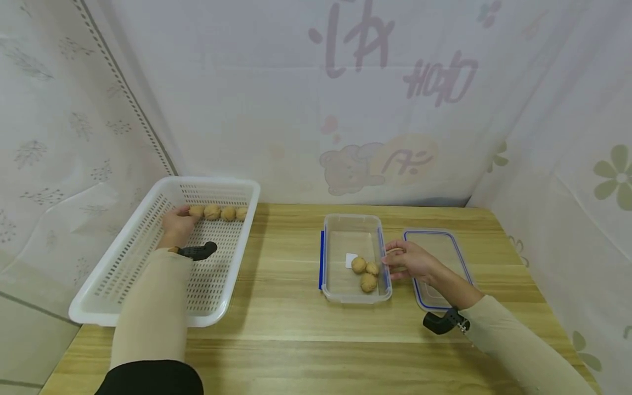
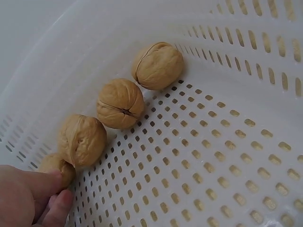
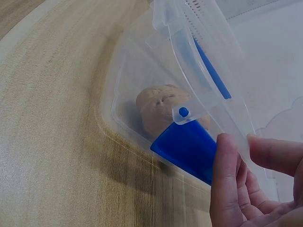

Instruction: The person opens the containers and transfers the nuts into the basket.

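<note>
Several walnuts point(image 2: 120, 103) lie in a row along the far wall of a white perforated basket point(image 1: 224, 291). My left hand point(image 1: 178, 226) reaches into the basket and pinches the nearest walnut point(image 2: 57, 169) at the row's left end; the fingertips partly cover it. To the right stands an uncovered clear plastic box point(image 1: 351, 298) with a blue latch flap on each long side. Inside it are three walnuts point(image 1: 368, 282) and a small white square point(image 1: 350, 260). My right hand point(image 1: 412, 260) holds the box's right rim between thumb and fingers, beside a blue latch point(image 3: 187, 147).
A clear lid with a blue seal point(image 1: 434, 236) lies on the wooden table point(image 1: 286, 318) right of the box, partly under my right hand and forearm. Behind the table hangs a printed white curtain point(image 1: 276, 109), with more curtain at both sides.
</note>
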Demonstrator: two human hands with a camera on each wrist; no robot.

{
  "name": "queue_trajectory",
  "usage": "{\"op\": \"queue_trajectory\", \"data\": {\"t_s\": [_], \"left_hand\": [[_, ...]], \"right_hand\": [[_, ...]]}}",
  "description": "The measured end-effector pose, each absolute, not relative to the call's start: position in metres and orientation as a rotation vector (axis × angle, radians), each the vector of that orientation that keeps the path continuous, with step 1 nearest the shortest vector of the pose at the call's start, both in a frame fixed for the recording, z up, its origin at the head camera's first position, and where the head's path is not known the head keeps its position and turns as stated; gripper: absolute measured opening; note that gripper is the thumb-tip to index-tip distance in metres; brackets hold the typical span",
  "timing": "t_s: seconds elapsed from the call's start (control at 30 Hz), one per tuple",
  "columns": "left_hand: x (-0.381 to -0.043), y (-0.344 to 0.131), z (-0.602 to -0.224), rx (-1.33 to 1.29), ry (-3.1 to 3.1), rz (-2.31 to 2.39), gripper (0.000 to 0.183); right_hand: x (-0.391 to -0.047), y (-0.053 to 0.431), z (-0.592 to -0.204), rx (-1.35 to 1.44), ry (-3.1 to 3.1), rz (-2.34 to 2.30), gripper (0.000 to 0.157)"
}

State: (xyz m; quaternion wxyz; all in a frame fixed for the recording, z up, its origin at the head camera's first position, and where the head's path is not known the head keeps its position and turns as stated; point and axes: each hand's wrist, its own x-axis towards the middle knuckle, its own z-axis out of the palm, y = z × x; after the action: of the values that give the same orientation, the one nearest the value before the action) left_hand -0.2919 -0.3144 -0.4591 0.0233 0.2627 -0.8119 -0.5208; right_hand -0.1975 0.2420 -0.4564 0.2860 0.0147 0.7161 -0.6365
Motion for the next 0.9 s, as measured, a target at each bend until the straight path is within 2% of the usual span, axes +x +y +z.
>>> {"op": "queue_trajectory", "data": {"t_s": [0.4, 0.67, 0.9], "left_hand": [[-0.292, -0.315, -0.457, 0.812, -2.537, -1.614, 0.059], [-0.291, -0.319, -0.447, 0.653, -2.686, -1.450, 0.062], [-0.289, -0.318, -0.422, 0.484, -2.786, -1.283, 0.060]], "right_hand": [[-0.197, 0.242, -0.456, 0.039, 1.919, -1.692, 0.040], [-0.198, 0.242, -0.456, 0.038, 1.913, -1.695, 0.040], [-0.198, 0.242, -0.455, 0.045, 1.911, -1.696, 0.040]]}}
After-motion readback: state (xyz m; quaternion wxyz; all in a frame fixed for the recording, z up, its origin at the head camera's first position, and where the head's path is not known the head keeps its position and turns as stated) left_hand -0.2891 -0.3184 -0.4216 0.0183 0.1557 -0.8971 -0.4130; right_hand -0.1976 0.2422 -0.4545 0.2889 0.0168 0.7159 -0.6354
